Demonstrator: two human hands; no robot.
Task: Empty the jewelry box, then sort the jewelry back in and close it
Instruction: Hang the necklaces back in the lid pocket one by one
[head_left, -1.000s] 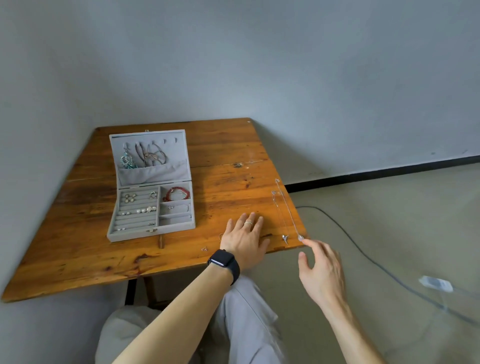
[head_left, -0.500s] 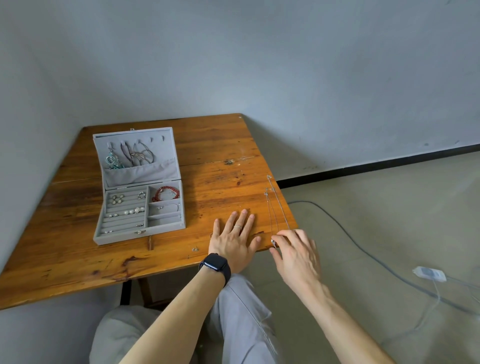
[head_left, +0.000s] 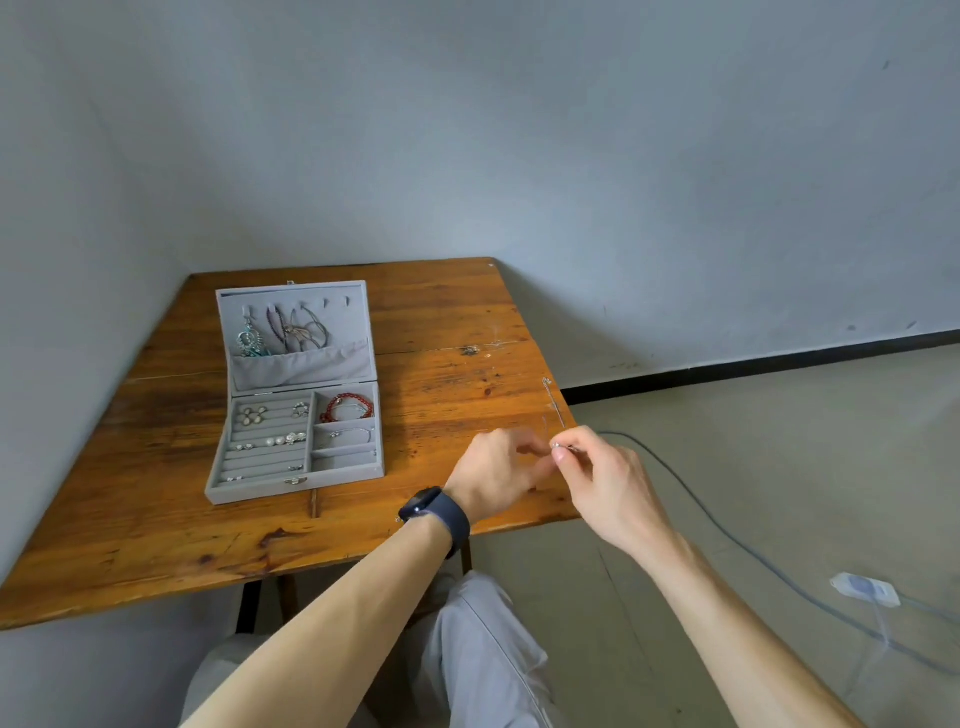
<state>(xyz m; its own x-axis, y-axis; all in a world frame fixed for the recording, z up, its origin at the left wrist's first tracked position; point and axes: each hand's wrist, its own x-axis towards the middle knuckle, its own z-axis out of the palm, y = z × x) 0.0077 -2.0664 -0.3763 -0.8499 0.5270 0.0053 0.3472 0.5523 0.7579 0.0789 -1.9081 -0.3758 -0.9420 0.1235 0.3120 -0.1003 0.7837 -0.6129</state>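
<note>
The grey jewelry box (head_left: 296, 480) lies open on the wooden table (head_left: 156, 530), with necklaces hanging in its lid, earrings in the ring rolls and a red bead bracelet (head_left: 347, 406) in a right compartment. A thin silver chain necklace (head_left: 551, 402) lies along the table's right edge. My right hand (head_left: 605, 486) pinches the near end of this chain between thumb and forefinger, just above the table. My left hand (head_left: 498, 475), with a dark watch on the wrist, is curled and meets the right hand's fingertips at the same end of the chain.
Grey walls close the table in at the back and left. To the right, on the floor, a grey cable (head_left: 727, 525) runs to a white adapter (head_left: 865, 590). My knees in grey trousers (head_left: 467, 649) are under the table's front edge.
My left hand rose from lying flat on the table and curled toward the chain's end. My right hand took hold of that end and lifted it slightly.
</note>
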